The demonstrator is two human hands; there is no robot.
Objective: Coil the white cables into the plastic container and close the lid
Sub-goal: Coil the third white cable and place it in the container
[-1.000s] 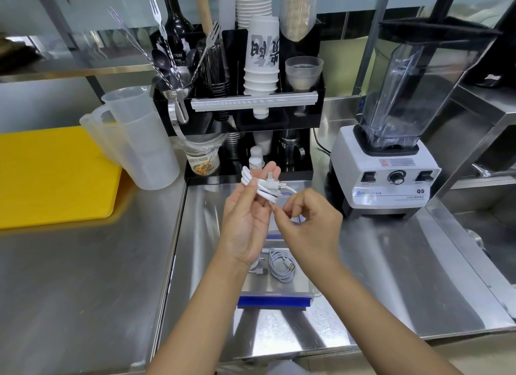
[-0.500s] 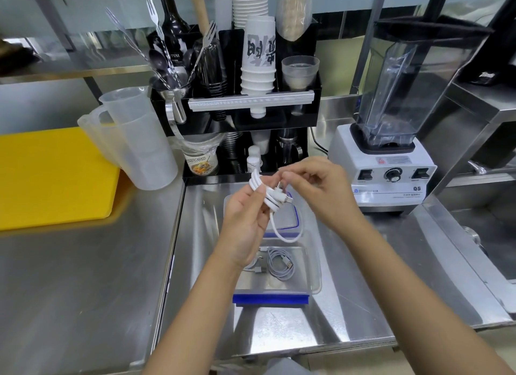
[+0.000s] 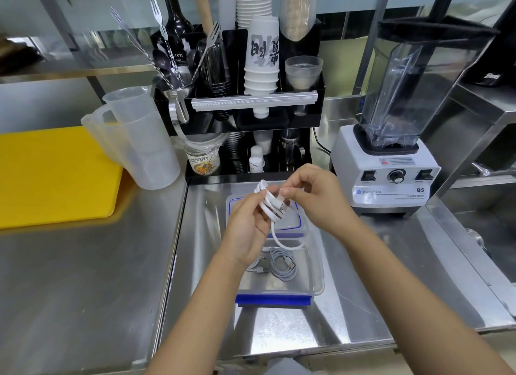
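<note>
My left hand (image 3: 245, 229) holds a white cable (image 3: 268, 204) wound in loops round its fingers, above the clear plastic container (image 3: 317, 274). My right hand (image 3: 312, 198) pinches the cable's plug end against the bundle. One loose loop of it hangs down toward the container. Inside the container lie a coiled white cable (image 3: 282, 263) and another cable partly hidden under my left wrist. The container's blue-rimmed lid (image 3: 296, 221) lies flat just behind it, partly covered by my hands.
A blender (image 3: 391, 162) stands to the right, close to my right hand. Behind are a black rack (image 3: 240, 109) with cups and utensils and two clear jugs (image 3: 139, 140). A yellow cutting board (image 3: 50, 176) lies at the left. The steel counter's front edge is near.
My right hand has gone up from below the bundle to its top right, winding the cable round my left fingers. A loop now hangs below. The camera shifted slightly.
</note>
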